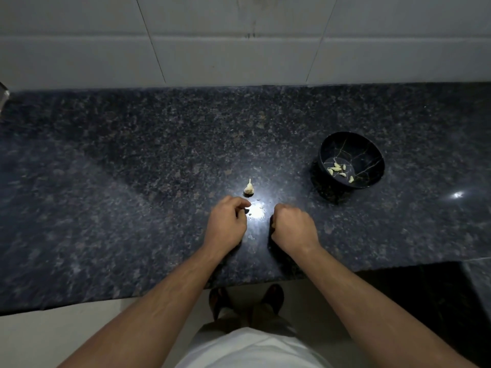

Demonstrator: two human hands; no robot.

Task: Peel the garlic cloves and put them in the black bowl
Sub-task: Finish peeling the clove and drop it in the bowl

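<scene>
Dark speckled granite countertop (pixel 132 160), white tiled wall (pixel 239 49) behind it. Bright glare spot on the stone between the two hands.

Left hand (pixel 225 224): knuckles up, fingers (pixel 240 204) curled under toward the glare. Cannot tell whether anything is pinched beneath them; the tips are in shadow.

Right hand (pixel 293 227): closed into a loose fist, back of the hand toward the camera, resting on or just over the stone. Its fingers are hidden under the hand; cannot tell if they hold anything.

Garlic remnant (pixel 249 188): pale stub with a pointed stem, standing on the counter just beyond the left fingertips, not touching them.

Black bowl (pixel 350 158): well off to the far right of the right hand's knuckles, thin pale crack-like lines across its inside. Peeled garlic cloves (pixel 337 168) lie scattered on its bottom, several of them, pale yellow.

Small dark flecks on the stone near the left fingers; too small to identify.

Below the counter edge: pale floor, sandalled feet (pixel 247 301), white shirt (pixel 252 351).
</scene>
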